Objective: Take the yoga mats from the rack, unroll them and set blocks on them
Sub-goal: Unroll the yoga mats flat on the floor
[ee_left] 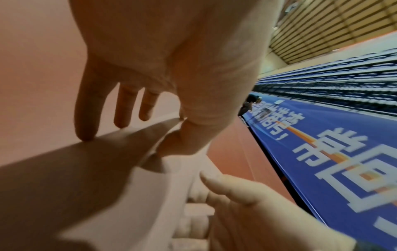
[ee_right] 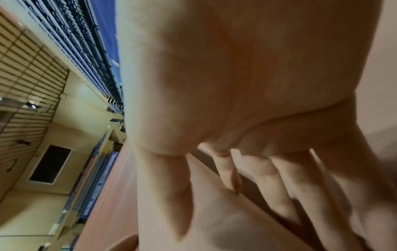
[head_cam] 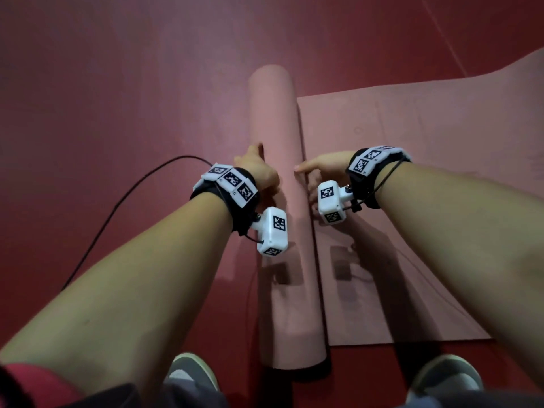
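Observation:
A pink yoga mat lies on the red floor, part rolled, part flat. Its roll [head_cam: 279, 128] runs away from me down the middle, and the flat part [head_cam: 397, 201] spreads out to the right. My left hand [head_cam: 262, 172] rests on the roll's left side. In the left wrist view its straight fingers [ee_left: 86, 118] touch the roll [ee_left: 64, 178] with their tips. My right hand [head_cam: 321, 169] is on the roll's right side where it meets the flat part, with its fingers [ee_right: 279, 186] stretched along the roll [ee_right: 214, 220]. No block or rack is in view.
A black cable [head_cam: 117, 207] curves over the red floor [head_cam: 88, 98] on the left. My two shoes [head_cam: 191, 375] stand at the near ends of the roll and the flat mat. A blue banner [ee_left: 322, 161] and tiered seats [ee_left: 343, 81] line the hall's far side.

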The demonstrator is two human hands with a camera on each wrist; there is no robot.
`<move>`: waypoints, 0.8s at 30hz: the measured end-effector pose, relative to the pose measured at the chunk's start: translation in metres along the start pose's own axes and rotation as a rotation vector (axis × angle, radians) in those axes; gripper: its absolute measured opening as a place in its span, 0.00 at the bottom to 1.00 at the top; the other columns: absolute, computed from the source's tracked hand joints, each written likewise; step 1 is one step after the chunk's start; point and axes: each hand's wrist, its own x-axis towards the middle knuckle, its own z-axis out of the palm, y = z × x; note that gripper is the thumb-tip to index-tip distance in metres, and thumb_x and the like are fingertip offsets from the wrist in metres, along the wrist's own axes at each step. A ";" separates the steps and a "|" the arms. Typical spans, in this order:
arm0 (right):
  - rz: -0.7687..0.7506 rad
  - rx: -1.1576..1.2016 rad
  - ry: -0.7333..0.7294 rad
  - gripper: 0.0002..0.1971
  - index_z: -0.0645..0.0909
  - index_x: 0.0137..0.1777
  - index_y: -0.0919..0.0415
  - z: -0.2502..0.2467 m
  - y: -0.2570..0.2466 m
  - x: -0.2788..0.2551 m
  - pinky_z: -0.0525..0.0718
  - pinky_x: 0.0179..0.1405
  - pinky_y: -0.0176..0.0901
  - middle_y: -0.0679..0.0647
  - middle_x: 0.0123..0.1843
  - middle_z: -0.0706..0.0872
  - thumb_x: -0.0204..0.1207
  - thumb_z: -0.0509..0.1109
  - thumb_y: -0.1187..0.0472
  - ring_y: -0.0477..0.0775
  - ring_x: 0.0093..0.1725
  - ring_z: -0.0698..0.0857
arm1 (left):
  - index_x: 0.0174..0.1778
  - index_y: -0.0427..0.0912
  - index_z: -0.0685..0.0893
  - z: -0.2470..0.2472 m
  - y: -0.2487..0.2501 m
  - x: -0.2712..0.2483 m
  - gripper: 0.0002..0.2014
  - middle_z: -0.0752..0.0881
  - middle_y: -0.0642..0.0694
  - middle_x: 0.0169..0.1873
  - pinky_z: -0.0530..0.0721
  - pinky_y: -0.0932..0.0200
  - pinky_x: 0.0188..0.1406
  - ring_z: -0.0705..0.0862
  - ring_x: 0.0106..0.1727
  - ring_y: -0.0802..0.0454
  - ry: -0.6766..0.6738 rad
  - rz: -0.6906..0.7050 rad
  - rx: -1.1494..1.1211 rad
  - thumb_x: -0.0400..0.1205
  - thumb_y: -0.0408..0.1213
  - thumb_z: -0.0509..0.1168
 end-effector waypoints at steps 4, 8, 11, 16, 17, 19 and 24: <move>-0.258 0.089 -0.033 0.07 0.76 0.56 0.61 0.021 -0.020 -0.002 0.90 0.38 0.53 0.65 0.41 0.84 0.81 0.65 0.68 0.66 0.39 0.90 | 0.81 0.53 0.62 -0.007 -0.001 0.008 0.48 0.69 0.34 0.72 0.77 0.40 0.70 0.75 0.70 0.32 0.131 -0.012 0.132 0.67 0.56 0.78; -0.391 0.011 -0.100 0.15 0.75 0.58 0.58 0.045 -0.036 0.001 0.83 0.25 0.39 0.59 0.46 0.83 0.81 0.59 0.78 0.58 0.36 0.88 | 0.86 0.59 0.49 -0.012 -0.023 0.014 0.56 0.64 0.36 0.75 0.75 0.40 0.72 0.72 0.74 0.31 0.168 -0.055 0.246 0.68 0.58 0.79; -0.425 -0.032 -0.104 0.12 0.79 0.55 0.59 0.056 -0.045 0.008 0.86 0.44 0.51 0.58 0.46 0.88 0.79 0.64 0.76 0.63 0.45 0.90 | 0.83 0.61 0.56 -0.019 -0.034 0.017 0.54 0.64 0.38 0.75 0.75 0.37 0.70 0.70 0.74 0.32 0.264 0.020 0.369 0.65 0.57 0.80; -0.452 -0.028 0.133 0.12 0.78 0.51 0.58 0.059 -0.046 0.029 0.75 0.29 0.42 0.60 0.42 0.86 0.77 0.63 0.75 0.57 0.30 0.83 | 0.81 0.65 0.60 -0.030 -0.033 0.028 0.47 0.58 0.42 0.82 0.75 0.36 0.72 0.66 0.77 0.33 0.216 0.070 0.429 0.69 0.43 0.78; -0.447 -0.059 0.154 0.13 0.78 0.54 0.59 0.060 -0.045 0.035 0.73 0.27 0.41 0.58 0.42 0.84 0.77 0.63 0.76 0.55 0.29 0.80 | 0.80 0.63 0.62 -0.032 -0.031 0.031 0.44 0.61 0.41 0.80 0.75 0.34 0.72 0.68 0.75 0.31 0.208 0.051 0.440 0.70 0.42 0.76; -0.431 -0.118 0.139 0.15 0.75 0.61 0.59 0.069 -0.044 0.047 0.73 0.26 0.41 0.58 0.39 0.82 0.78 0.66 0.74 0.53 0.28 0.78 | 0.74 0.54 0.66 -0.039 -0.026 0.038 0.36 0.69 0.37 0.71 0.77 0.34 0.67 0.74 0.69 0.29 0.191 0.022 0.475 0.70 0.44 0.73; -0.477 -0.129 0.150 0.19 0.73 0.59 0.58 0.080 -0.055 0.072 0.80 0.25 0.42 0.60 0.46 0.83 0.73 0.77 0.70 0.55 0.35 0.84 | 0.67 0.46 0.67 -0.066 -0.020 0.058 0.42 0.78 0.42 0.56 0.82 0.47 0.52 0.82 0.56 0.39 0.170 -0.003 0.430 0.64 0.56 0.82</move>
